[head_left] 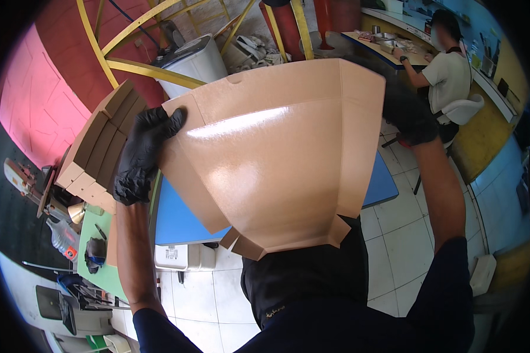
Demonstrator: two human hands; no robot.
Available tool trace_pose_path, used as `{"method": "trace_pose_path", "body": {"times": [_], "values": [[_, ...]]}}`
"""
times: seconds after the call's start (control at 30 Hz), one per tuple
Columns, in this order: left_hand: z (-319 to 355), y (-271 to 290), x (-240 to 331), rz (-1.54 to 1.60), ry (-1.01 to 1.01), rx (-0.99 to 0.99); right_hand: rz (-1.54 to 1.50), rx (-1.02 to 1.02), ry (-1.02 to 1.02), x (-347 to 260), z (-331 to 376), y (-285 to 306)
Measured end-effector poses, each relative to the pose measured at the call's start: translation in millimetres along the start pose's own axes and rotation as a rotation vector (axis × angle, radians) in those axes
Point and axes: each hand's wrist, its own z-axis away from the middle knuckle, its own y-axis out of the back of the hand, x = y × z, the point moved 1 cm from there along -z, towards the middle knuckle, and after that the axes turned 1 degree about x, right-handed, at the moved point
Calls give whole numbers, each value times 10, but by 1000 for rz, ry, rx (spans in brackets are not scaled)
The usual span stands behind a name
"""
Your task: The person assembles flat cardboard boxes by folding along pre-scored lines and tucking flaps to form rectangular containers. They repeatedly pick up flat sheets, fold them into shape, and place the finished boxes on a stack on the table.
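Stack: folded brown cardboard pieces (pixel 103 147) lean in a pile at your far left, just beside your left hand.
Left hand: your left hand (pixel 142 154), in a black glove, pinches the left edge of the box sheet.
Box sheet: the big flat brown cardboard sheet (pixel 277 153) is held up in the air between your hands, over the blue table (pixel 176 220).
Right hand: your right hand (pixel 409 115), gloved too, grips the sheet's right edge.
Far right: a person in a white shirt (pixel 447 73) sits at a table.
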Motion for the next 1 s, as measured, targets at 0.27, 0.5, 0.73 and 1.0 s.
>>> {"method": "trace_pose_path", "body": {"times": [0.27, 0.5, 0.73, 1.0], "values": [[27, -21, -5, -5, 26, -17, -723, -42, -555, -590, -422, -344], [-1, 98, -262, 283, 66, -30, -257, 55, -110, -615, -358, -300], [212, -103, -548, 172, -146, 28, -504, 60, -60, -213, -292, -316], [165, -770, -497, 484, -80, 380, -679, 157, -237, -656, -173, -482]]}}
